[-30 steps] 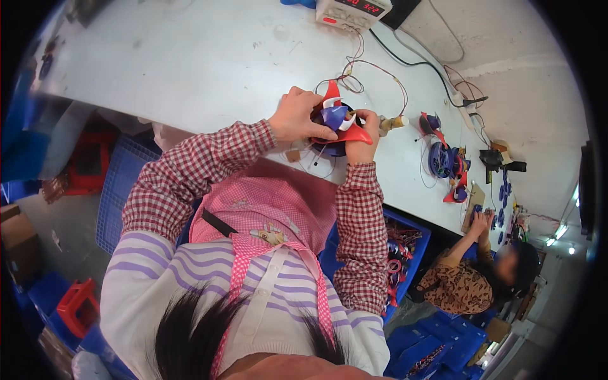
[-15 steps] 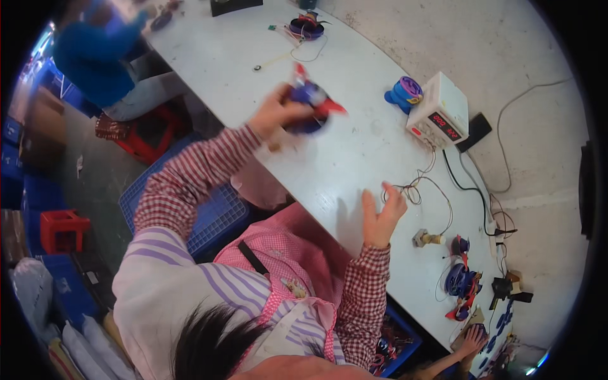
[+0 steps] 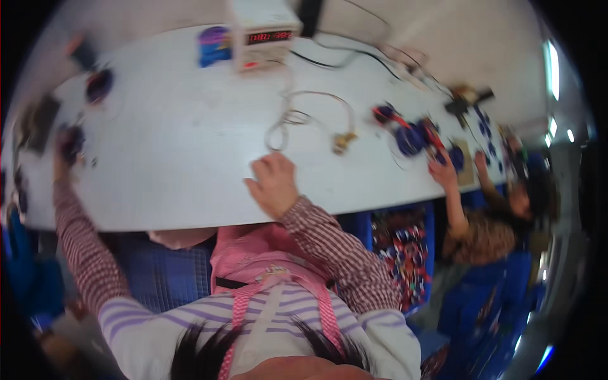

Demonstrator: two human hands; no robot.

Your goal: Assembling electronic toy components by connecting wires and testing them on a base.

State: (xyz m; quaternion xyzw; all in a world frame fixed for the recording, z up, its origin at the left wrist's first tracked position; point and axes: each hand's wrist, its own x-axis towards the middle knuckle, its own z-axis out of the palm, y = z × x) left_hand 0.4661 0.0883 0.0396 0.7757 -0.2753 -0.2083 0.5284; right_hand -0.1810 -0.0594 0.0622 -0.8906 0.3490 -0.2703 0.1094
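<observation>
White surface (image 3: pixel 171 164): broad, curved by the lens, carrying all items. Right hand (image 3: pixel 273 183): resting near front edge, fingers loosely curled, holding nothing. Left hand (image 3: pixel 63 152): stretched to far left edge, fingers around small dark blue assembly (image 3: pixel 71 140); grip blurred, cannot tell how tight. Assembly's long axis and heading unreadable. Advice: steady against surface, support underneath before release.
</observation>
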